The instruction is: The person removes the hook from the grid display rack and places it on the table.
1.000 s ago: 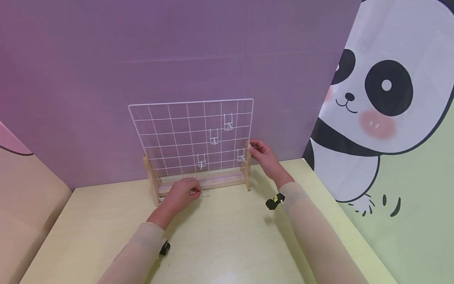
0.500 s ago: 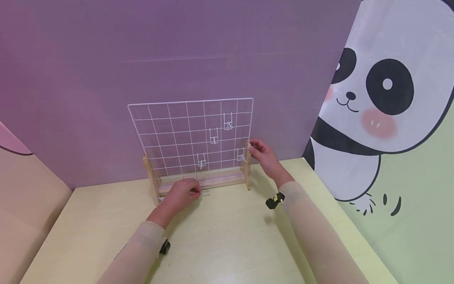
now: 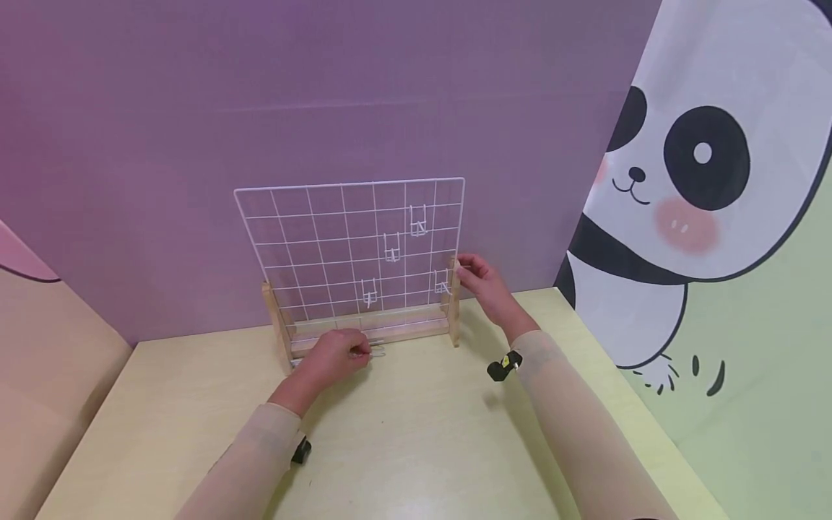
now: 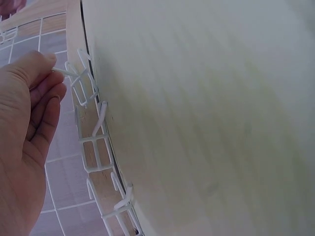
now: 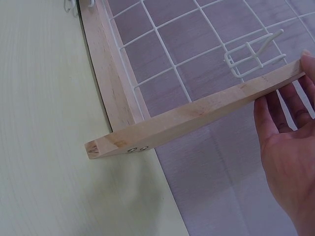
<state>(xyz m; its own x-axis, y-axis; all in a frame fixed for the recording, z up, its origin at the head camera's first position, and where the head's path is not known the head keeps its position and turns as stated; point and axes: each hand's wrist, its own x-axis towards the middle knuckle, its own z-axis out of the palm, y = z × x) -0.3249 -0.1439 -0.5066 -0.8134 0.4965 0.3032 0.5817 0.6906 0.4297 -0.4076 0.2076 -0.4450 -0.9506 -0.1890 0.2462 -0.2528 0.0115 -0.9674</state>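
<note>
A white wire grid panel [image 3: 312, 242] stands upright in a wooden stand [image 3: 279, 325]. Several white wire hooks hang on its right half, among them an upper hook [image 3: 419, 225] and a lower one [image 3: 370, 295]. At the front of the stand's base, my left hand [image 3: 330, 357] pinches the prong of a white hook [image 4: 82, 86] between thumb and fingers. Below it in the left wrist view, two more hooks lie on the wooden base, a middle hook [image 4: 96, 153] and a nearer hook [image 4: 118, 209]. My right hand [image 5: 290, 137] grips the upper end of the right wooden post [image 5: 197, 113].
The stand rests on a pale wood table [image 3: 403, 448], close to a purple back wall [image 3: 351, 87]. On the right, a green wall bears a large panda picture [image 3: 734, 238]. Dark wrist cameras, such as the right wrist camera [image 3: 504, 366], sit at both sleeves.
</note>
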